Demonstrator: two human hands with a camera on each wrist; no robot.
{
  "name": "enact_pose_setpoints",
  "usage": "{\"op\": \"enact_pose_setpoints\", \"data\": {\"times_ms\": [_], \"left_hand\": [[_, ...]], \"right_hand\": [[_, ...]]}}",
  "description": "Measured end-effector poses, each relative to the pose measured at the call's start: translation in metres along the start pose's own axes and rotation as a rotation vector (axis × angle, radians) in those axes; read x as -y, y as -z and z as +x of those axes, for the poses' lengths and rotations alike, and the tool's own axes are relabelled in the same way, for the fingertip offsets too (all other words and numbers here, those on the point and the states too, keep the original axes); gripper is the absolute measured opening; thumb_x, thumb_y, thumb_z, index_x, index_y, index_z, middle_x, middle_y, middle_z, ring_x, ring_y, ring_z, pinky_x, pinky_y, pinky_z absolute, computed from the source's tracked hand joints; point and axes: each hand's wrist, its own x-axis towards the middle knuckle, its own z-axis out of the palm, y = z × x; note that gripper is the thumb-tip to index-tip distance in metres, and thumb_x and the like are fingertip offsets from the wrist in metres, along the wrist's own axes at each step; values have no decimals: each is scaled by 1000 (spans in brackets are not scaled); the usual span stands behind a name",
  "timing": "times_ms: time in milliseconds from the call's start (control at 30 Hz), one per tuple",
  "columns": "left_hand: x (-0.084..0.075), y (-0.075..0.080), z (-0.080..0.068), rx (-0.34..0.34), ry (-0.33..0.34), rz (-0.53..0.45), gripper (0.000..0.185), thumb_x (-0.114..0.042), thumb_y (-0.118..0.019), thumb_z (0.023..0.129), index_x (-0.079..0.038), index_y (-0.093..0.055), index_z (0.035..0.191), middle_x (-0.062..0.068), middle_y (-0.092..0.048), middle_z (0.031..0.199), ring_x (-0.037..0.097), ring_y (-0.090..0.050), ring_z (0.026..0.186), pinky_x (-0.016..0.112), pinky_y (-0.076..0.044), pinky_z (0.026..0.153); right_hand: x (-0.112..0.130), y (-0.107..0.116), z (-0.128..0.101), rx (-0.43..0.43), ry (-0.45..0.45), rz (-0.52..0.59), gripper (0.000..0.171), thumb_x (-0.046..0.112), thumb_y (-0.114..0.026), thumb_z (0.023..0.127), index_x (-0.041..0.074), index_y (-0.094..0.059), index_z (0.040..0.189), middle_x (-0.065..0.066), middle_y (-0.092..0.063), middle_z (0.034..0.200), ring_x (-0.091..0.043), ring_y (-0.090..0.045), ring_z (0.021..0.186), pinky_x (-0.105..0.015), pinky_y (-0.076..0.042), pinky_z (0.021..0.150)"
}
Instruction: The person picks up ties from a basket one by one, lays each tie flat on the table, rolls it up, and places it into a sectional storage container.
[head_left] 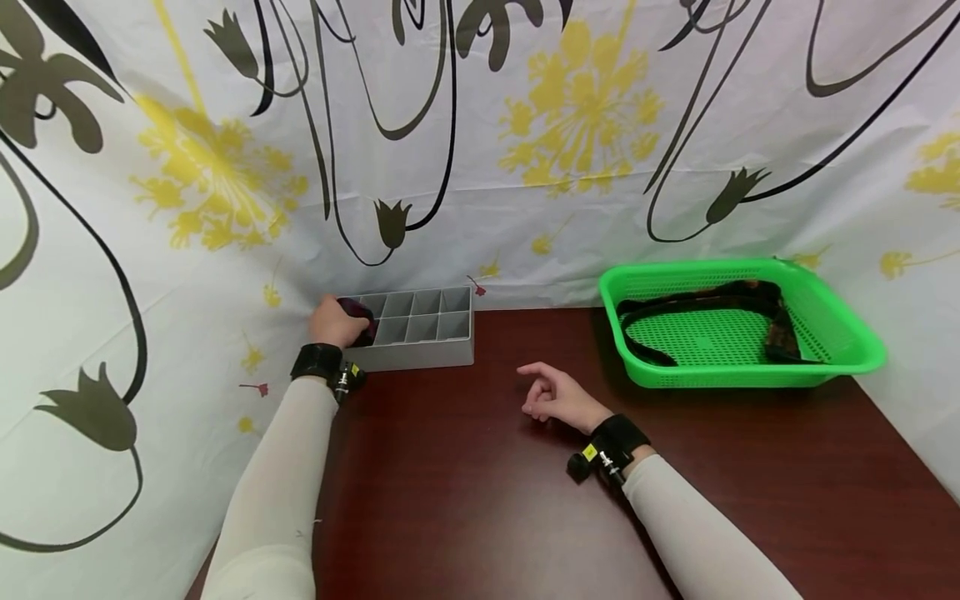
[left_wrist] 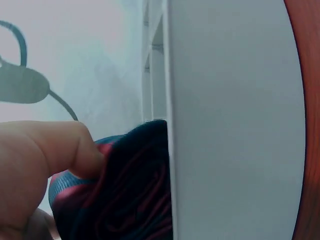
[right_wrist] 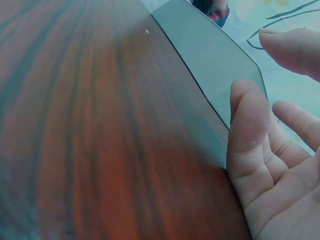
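Note:
My left hand (head_left: pixel 335 323) grips a rolled-up necktie (left_wrist: pixel 135 185), dark navy with red stripes, at the left end of a grey divided box (head_left: pixel 405 358). In the left wrist view the thumb (left_wrist: pixel 55 150) presses against the roll's side, and its coiled layers face the camera. The roll sits partly below the box's front rim. Over the table, right of the box, hovers my right hand (head_left: pixel 558 398), holding nothing; its index finger points left and the other fingers curl loosely.
A green plastic basket (head_left: pixel 750 379) stands at the back right with a dark, brown-patterned necktie (head_left: pixel 780 333) lying loosely inside. Box and basket rest on a dark red-brown table (head_left: pixel 450 500). A patterned white cloth (head_left: pixel 480 167) hangs behind and along the sides.

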Motion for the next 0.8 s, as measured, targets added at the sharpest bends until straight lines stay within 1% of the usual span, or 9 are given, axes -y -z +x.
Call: {"op": "enact_pose_setpoints", "data": {"times_ms": [67, 133, 200, 333, 400, 567, 633, 733, 800], "left_hand": [[-3, -1, -3, -2, -30, 52, 79, -30, -74, 89, 8, -41, 150, 37, -58, 141, 53, -58, 129, 60, -50, 109], [-4, -3, -5, 10, -65, 99, 80, -30, -75, 89, 9, -41, 149, 38, -59, 139, 54, -59, 126, 61, -51, 107], [-5, -3, -7, 22, -88, 106, 79, -30, -75, 87, 11, -43, 147, 38, -60, 136, 55, -61, 123, 62, -53, 103], [-2, -4, -7, 29, -86, 68, 77, -31, -75, 85, 11, -47, 143, 37, -60, 133, 53, -62, 120, 60, -54, 102], [0, -6, -5, 36, -86, 77, 75, -31, -75, 85, 11, -49, 142, 36, -62, 131, 52, -62, 118, 60, -54, 101], [-1, -11, -3, 32, -144, 197, 65, -30, -73, 84, 14, -58, 130, 36, -68, 118, 51, -67, 109, 59, -57, 94], [-4, -13, -3, 28, -160, 234, 60, -28, -72, 84, 15, -62, 124, 36, -69, 114, 51, -65, 109, 60, -57, 94], [-8, -15, -4, 34, -162, 273, 52, -25, -71, 84, 14, -67, 118, 34, -71, 111, 51, -63, 111, 61, -55, 96], [-8, -15, -6, 47, -148, 286, 46, -24, -71, 84, 13, -69, 113, 32, -72, 108, 49, -65, 107, 59, -56, 93]], "right_hand": [[1, 0, 0, 2, -6, -1, 68, -2, -74, 95, -2, -42, 155, -12, -67, 89, -18, -67, 66, -31, -56, 58], [2, -1, 0, 2, -9, -3, 68, -2, -74, 95, -1, -42, 155, -13, -67, 89, -18, -67, 66, -31, -56, 58], [2, -1, 0, 1, -11, -6, 68, -1, -74, 95, -1, -42, 155, -13, -67, 88, -19, -67, 66, -32, -56, 59], [2, -1, 1, 0, -11, -8, 68, 0, -75, 95, -1, -43, 155, -12, -67, 88, -20, -67, 66, -32, -56, 59], [1, -1, 1, 2, -7, -8, 68, -1, -75, 95, -2, -43, 154, -12, -67, 88, -20, -66, 66, -32, -56, 58], [-1, -1, 2, 6, 3, -8, 67, -2, -74, 94, -3, -43, 154, -14, -67, 88, -22, -66, 65, -32, -56, 58], [-1, -1, 2, 5, 3, -12, 67, -2, -74, 95, -4, -43, 153, -15, -67, 88, -22, -65, 65, -32, -57, 58], [2, -2, 1, -5, 0, -22, 66, -1, -74, 94, -3, -44, 153, -15, -67, 88, -22, -65, 65, -32, -57, 58], [3, -3, 0, -11, -2, -25, 66, 0, -75, 94, -3, -44, 152, -15, -67, 88, -21, -64, 65, -31, -56, 57]]}}
